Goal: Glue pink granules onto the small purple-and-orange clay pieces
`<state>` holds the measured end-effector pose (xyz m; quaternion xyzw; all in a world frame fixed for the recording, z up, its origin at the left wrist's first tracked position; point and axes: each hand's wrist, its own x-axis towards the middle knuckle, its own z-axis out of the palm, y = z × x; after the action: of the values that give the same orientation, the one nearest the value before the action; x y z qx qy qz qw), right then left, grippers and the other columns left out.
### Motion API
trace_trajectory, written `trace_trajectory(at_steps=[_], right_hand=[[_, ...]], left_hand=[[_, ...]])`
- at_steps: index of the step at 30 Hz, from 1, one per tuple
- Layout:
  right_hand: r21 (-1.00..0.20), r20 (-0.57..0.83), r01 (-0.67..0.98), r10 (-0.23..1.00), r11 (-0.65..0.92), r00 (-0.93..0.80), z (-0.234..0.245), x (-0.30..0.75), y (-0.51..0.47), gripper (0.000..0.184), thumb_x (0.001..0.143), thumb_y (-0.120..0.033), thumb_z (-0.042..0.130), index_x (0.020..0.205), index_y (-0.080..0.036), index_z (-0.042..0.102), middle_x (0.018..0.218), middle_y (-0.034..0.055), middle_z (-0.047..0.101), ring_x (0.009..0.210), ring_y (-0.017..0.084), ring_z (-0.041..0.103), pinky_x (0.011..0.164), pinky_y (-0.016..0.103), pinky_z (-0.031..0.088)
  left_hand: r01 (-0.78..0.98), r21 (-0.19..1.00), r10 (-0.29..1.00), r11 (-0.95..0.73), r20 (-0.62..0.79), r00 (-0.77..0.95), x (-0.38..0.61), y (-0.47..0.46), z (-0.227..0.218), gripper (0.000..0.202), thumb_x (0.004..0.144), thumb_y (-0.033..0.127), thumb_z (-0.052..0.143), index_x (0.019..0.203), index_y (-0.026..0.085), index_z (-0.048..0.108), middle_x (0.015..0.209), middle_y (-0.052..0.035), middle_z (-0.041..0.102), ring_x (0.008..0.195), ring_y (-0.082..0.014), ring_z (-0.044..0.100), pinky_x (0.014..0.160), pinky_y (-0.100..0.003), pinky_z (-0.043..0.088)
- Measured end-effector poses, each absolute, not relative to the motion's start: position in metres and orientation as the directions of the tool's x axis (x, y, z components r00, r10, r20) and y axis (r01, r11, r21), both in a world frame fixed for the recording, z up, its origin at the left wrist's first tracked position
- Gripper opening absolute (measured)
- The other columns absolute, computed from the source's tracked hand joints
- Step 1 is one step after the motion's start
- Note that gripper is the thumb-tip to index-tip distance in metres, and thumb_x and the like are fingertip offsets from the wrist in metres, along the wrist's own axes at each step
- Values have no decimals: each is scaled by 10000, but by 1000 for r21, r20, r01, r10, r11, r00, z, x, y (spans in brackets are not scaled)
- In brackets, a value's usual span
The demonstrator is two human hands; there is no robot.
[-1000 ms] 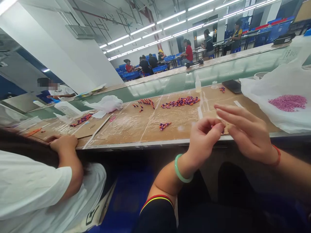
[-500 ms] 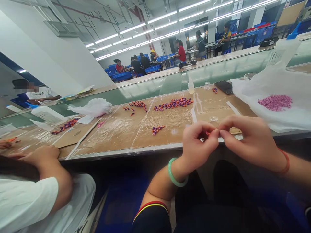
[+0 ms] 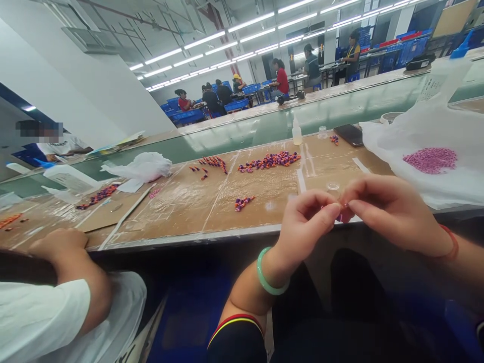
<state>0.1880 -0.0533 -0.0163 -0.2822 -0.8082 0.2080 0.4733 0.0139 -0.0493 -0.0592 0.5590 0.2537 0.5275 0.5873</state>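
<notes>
My left hand (image 3: 308, 222), with a green bangle at the wrist, pinches a small purple-pink piece (image 3: 339, 218) between thumb and forefinger. My right hand (image 3: 395, 214) is closed in a pinch close beside it; a tiny pinkish speck shows at its fingertips, too small to name. Both hands are raised over the table's front edge. Left of them lies a small group of purple and orange pieces (image 3: 243, 202). A larger heap of such pieces (image 3: 270, 161) sits farther back. To the right, pink granules (image 3: 430, 160) rest on a white plastic sheet (image 3: 389, 146).
A dropper bottle (image 3: 297, 133), a small clear cup (image 3: 322, 132) and a phone (image 3: 348, 134) stand or lie at the back. A large white bottle (image 3: 442, 80) is at right. A co-worker's arm (image 3: 81, 267) rests on the table at left, near a plastic bag (image 3: 138, 165).
My fingertips have parted slightly, and the purple-pink piece shows more clearly between them. My right hand has shifted a little right. The co-worker's other hand at far left has left view.
</notes>
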Motion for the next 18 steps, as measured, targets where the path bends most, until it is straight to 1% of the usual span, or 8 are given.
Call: trace_trajectory(at_steps=[2, 6, 9, 11, 13, 15, 16, 18], right_hand=[[-484, 699, 319, 579, 815, -420, -18, 189, -53, 171, 820, -82, 548, 735, -227, 578, 662, -27, 675, 578, 119, 628, 522, 227, 496], [-57, 789, 396, 284, 917, -544, -19, 196, -50, 194, 836, -65, 561, 805, -257, 579, 735, -22, 704, 603, 129, 626, 546, 262, 487], [187, 739, 320, 82, 929, -669, -15, 204, -47, 114, 915, -142, 573, 884, -244, 613, 806, 22, 718, 686, 162, 647, 621, 300, 523], [299, 689, 280, -3, 912, -725, -11, 209, -45, 92, 944, -178, 563, 909, -229, 631, 834, 51, 730, 727, 191, 664, 658, 332, 538], [352, 660, 248, -51, 903, -749, -10, 211, -44, 108, 941, -168, 559, 919, -233, 643, 857, 53, 744, 762, 209, 688, 706, 351, 554], [321, 681, 250, -39, 913, -731, -12, 211, -44, 105, 931, -177, 575, 927, -250, 650, 864, 37, 747, 765, 207, 699, 711, 346, 559], [259, 716, 286, 16, 923, -698, -15, 209, -45, 108, 926, -179, 578, 933, -260, 648, 854, 25, 743, 754, 199, 698, 690, 335, 554], [51, 768, 379, 206, 924, -607, -20, 206, -47, 119, 912, -166, 574, 938, -265, 634, 817, 5, 726, 699, 173, 684, 610, 304, 525]], left_hand=[[-358, 929, 893, -99, 241, 380, 12, -51, -56, 359, 774, 484, 813, 775, 163, 651, 636, 17, 588, 494, -56, 418, 465, -217, 324], [-380, 924, 856, 37, 166, 489, 9, -53, -49, 337, 768, 442, 826, 752, 157, 645, 590, 39, 533, 459, -36, 382, 437, -200, 260], [-334, 939, 833, 83, 119, 540, 7, -53, -47, 330, 766, 419, 836, 743, 149, 648, 598, 36, 537, 468, -28, 380, 443, -196, 247], [-301, 948, 816, 104, 92, 571, 6, -51, -48, 334, 772, 426, 832, 753, 147, 649, 632, 27, 557, 479, -26, 383, 450, -196, 253], [-279, 955, 807, 102, 85, 584, 7, -49, -50, 351, 760, 445, 836, 759, 150, 645, 655, 21, 569, 499, -33, 398, 464, -200, 276], [-278, 960, 816, 39, 130, 563, 8, -47, -52, 368, 745, 463, 839, 751, 154, 639, 646, 20, 567, 521, -48, 422, 483, -208, 309], [-282, 959, 827, -27, 179, 532, 9, -47, -53, 363, 750, 461, 831, 741, 156, 635, 639, 19, 566, 531, -56, 435, 494, -214, 329], [-264, 938, 846, -224, 322, 426, 11, -48, -52, 304, 786, 408, 791, 716, 161, 627, 624, 15, 569, 546, -72, 458, 518, -225, 369]])
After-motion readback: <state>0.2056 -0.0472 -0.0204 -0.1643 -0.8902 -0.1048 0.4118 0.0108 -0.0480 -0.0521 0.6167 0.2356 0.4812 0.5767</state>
